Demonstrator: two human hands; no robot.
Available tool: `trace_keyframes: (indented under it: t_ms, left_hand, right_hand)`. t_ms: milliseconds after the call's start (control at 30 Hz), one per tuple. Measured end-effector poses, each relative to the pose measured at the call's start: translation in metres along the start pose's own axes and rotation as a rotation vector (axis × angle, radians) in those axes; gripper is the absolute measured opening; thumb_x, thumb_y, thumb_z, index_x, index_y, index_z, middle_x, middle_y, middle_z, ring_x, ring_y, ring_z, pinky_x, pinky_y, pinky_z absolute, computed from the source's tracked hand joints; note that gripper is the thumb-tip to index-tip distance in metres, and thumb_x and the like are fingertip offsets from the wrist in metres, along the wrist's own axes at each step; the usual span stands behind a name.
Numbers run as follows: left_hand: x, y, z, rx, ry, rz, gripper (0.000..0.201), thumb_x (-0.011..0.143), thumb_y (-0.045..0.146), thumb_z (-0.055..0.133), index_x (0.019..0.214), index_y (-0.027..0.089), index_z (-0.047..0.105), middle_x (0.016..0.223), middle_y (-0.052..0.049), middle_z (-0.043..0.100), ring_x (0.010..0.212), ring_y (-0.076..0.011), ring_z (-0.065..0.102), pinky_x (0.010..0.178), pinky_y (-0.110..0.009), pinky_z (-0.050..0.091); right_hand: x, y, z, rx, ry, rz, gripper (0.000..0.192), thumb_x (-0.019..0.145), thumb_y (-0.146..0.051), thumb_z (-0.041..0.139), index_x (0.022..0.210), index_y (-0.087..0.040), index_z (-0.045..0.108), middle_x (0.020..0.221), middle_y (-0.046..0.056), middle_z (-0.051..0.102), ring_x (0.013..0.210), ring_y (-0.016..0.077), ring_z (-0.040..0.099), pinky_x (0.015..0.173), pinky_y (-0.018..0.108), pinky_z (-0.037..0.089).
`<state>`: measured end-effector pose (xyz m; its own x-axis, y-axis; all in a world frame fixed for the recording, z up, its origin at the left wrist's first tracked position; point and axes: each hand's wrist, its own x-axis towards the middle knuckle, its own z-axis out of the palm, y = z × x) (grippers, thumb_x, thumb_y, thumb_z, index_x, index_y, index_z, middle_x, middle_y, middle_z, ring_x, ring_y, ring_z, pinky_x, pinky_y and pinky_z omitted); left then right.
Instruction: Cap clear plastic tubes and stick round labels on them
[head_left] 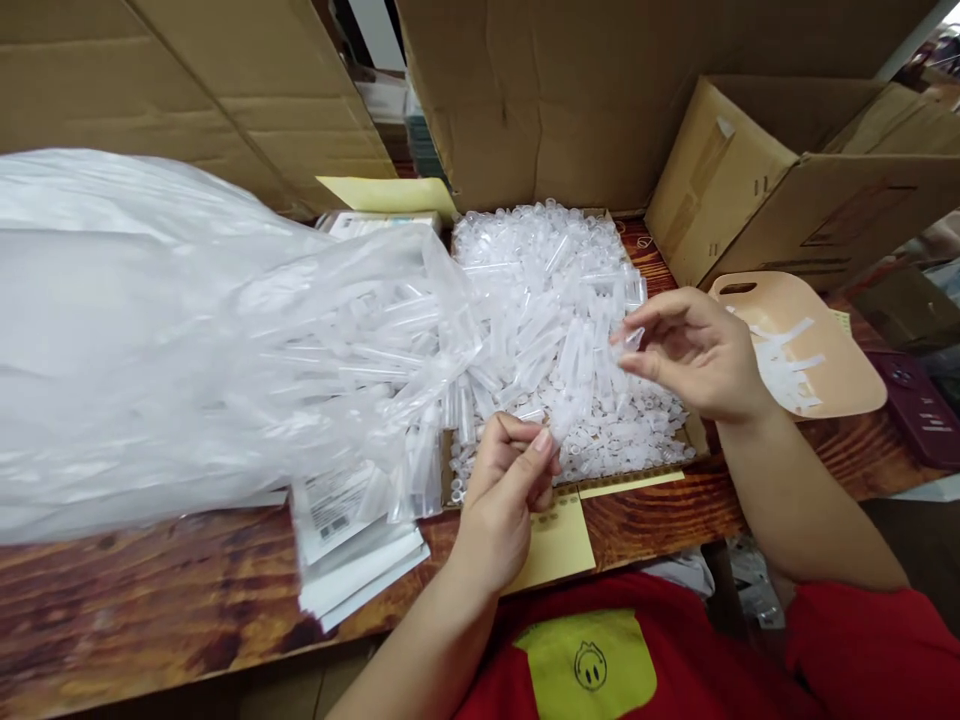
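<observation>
Pinched between thumb and fingers, the left hand (504,478) has a narrow grip on a clear plastic tube (564,415), which rises slantwise from the fingertips toward the right hand (694,350); that hand's grip is also narrow, thumb and forefinger closed on a small clear cap (628,340) just above the upper end of the tube; whether cap and tube touch is hard to tell, since both are see-through against the heap behind them; both hands hang over the near part of a shallow cardboard tray (697,432) heaped with loose clear tubes and caps (547,290), which sits on the wooden bench (150,590); to the left a big, cloudy plastic bag (150,330) lies on its side, its mouth open toward the tray with more tubes showing through it; under the bag's near edge lies a stack of flat white labelled packets (352,550); a yellow sheet of paper (559,540) lies at the bench edge below the left hand; to the right of the right hand a beige plastic board (840,370) carries white paper strips (780,365); large cardboard boxes (787,180) stand behind.
</observation>
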<state>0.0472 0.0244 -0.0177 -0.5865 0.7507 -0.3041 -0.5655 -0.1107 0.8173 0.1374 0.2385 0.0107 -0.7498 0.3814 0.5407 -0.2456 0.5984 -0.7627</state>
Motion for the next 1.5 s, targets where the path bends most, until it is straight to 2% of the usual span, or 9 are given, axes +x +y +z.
trace_keyframes:
  t_ms: [167, 300, 467, 567, 900, 1033, 1167, 1367, 1500]
  left_hand:
    - [-0.001, -0.003, -0.003, 0.006, -0.100, 0.078, 0.048, 0.082, 0.049, 0.083, 0.084, 0.022, 0.043, 0.063, 0.007, 0.053, 0.045, -0.0054, 0.033, 0.041, -0.016, 0.023]
    - [-0.003, -0.009, -0.012, 0.238, -0.152, 0.264, 0.027, 0.097, 0.041, 0.068, 0.090, 0.022, 0.051, 0.072, 0.004, 0.052, 0.052, -0.0070, 0.039, 0.048, -0.020, 0.032]
    - [-0.003, -0.016, -0.016, 0.506, -0.142, 0.476, 0.010, 0.102, 0.028, 0.060, 0.097, 0.022, 0.055, 0.091, -0.002, 0.056, 0.081, -0.0135, 0.054, 0.074, -0.027, 0.043]
    - [-0.003, -0.015, -0.015, 0.519, -0.180, 0.413, 0.008, 0.103, 0.028, 0.058, 0.099, 0.022, 0.054, 0.094, -0.003, 0.055, 0.085, -0.0152, 0.055, 0.080, -0.030, 0.044]
    - [0.002, -0.016, -0.017, 0.664, -0.260, 0.535, 0.008, 0.102, 0.021, 0.057, 0.102, 0.022, 0.049, 0.097, -0.003, 0.056, 0.088, -0.0153, 0.055, 0.081, -0.028, 0.044]
    - [0.004, -0.014, -0.017, 0.662, -0.216, 0.568, 0.009, 0.101, 0.018, 0.057, 0.103, 0.023, 0.049, 0.097, -0.002, 0.055, 0.088, -0.0142, 0.056, 0.080, -0.026, 0.045]
    - [0.003, -0.011, -0.016, 0.783, -0.178, 0.707, 0.012, 0.099, 0.013, 0.057, 0.102, 0.022, 0.050, 0.093, -0.003, 0.057, 0.084, -0.0142, 0.057, 0.076, -0.026, 0.045]
    - [0.001, -0.007, -0.010, 0.970, -0.127, 0.835, 0.014, 0.095, 0.010, 0.059, 0.098, 0.023, 0.053, 0.086, -0.003, 0.062, 0.077, -0.0167, 0.060, 0.071, -0.028, 0.046]
    - [0.005, 0.001, -0.014, 1.055, 0.106, 1.010, 0.022, 0.091, 0.013, 0.066, 0.109, 0.023, 0.061, 0.101, -0.008, 0.066, 0.090, -0.0229, 0.062, 0.079, -0.034, 0.047]
  right_hand:
    - [-0.012, -0.011, 0.031, 0.242, -0.300, -0.069, 0.014, 0.088, -0.016, 0.079, 0.101, -0.017, 0.073, 0.095, 0.005, 0.076, 0.088, 0.0138, 0.071, 0.079, 0.026, 0.057]
    - [-0.016, -0.012, 0.031, 0.207, -0.348, -0.016, 0.014, 0.089, -0.024, 0.080, 0.096, -0.015, 0.072, 0.086, 0.003, 0.073, 0.078, 0.0119, 0.067, 0.071, 0.022, 0.053]
    - [-0.013, -0.024, 0.020, 0.043, -0.491, 0.157, 0.043, 0.101, -0.045, 0.062, 0.069, -0.017, 0.059, 0.060, -0.004, 0.050, 0.056, 0.0079, 0.045, 0.052, 0.021, 0.035]
    - [-0.012, -0.028, 0.018, 0.024, -0.493, 0.093, 0.027, 0.099, -0.039, 0.063, 0.083, -0.017, 0.064, 0.076, 0.001, 0.063, 0.069, 0.0112, 0.055, 0.063, 0.023, 0.043]
    - [-0.018, -0.026, 0.022, -0.021, -0.529, 0.226, 0.032, 0.102, -0.038, 0.053, 0.078, -0.018, 0.058, 0.065, -0.003, 0.053, 0.059, 0.0093, 0.047, 0.057, 0.022, 0.037]
    - [-0.020, -0.024, 0.021, 0.011, -0.526, 0.204, 0.021, 0.094, -0.036, 0.066, 0.101, -0.017, 0.064, 0.080, -0.001, 0.062, 0.065, 0.0099, 0.052, 0.059, 0.022, 0.038]
    - [-0.022, -0.021, 0.026, 0.053, -0.505, 0.358, 0.038, 0.097, -0.046, 0.060, 0.071, -0.018, 0.056, 0.060, -0.005, 0.042, 0.058, 0.0093, 0.040, 0.054, 0.023, 0.031]
    - [-0.018, -0.023, 0.031, 0.176, -0.545, 0.451, 0.044, 0.094, -0.059, 0.060, 0.082, -0.017, 0.062, 0.070, -0.002, 0.054, 0.067, 0.0116, 0.046, 0.063, 0.026, 0.037]
    - [0.022, -0.026, 0.029, 0.049, -0.563, 0.433, 0.056, 0.092, -0.070, 0.058, 0.072, -0.018, 0.056, 0.064, -0.003, 0.046, 0.061, 0.0114, 0.042, 0.060, 0.027, 0.035]
